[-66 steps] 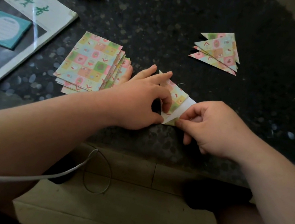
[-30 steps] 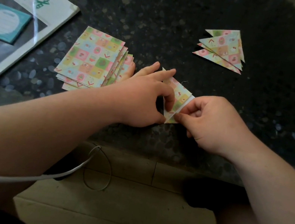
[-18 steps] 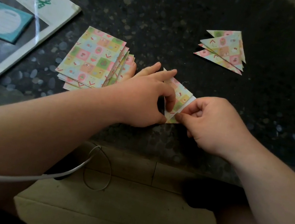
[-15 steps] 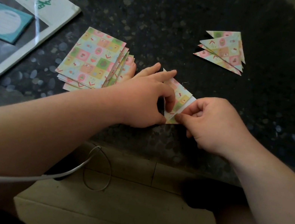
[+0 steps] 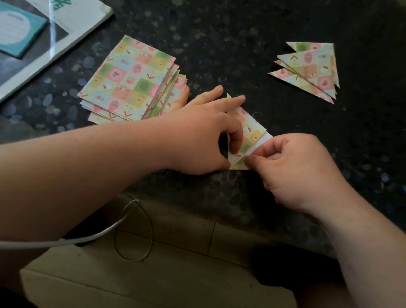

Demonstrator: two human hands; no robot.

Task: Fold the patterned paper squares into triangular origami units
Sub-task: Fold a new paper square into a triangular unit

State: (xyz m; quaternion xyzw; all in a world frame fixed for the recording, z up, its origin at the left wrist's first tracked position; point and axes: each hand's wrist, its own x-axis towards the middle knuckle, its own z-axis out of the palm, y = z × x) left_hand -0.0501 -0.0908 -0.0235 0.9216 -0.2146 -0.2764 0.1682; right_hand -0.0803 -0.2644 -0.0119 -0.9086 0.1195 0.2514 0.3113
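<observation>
Left hand point(image 5: 199, 137) is on the half-folded paper point(image 5: 248, 130): bent index and thumb pin its left edge, and the other fingers lie stretched out toward 12 o'clock. Right hand point(image 5: 299, 171) is curled tight, thumb and forefinger pinching the white flap point(image 5: 260, 145). Barely a twitch from half a second back, but two seconds ago that flap showed wider. The paper sits between the hands, at 3 o'clock from the left and 10 o'clock from the right. The stack of squares point(image 5: 127, 83) touches the left hand's little finger at 10 o'clock, and the finished triangles point(image 5: 311, 70) lie at 12 o'clock from the right.
</observation>
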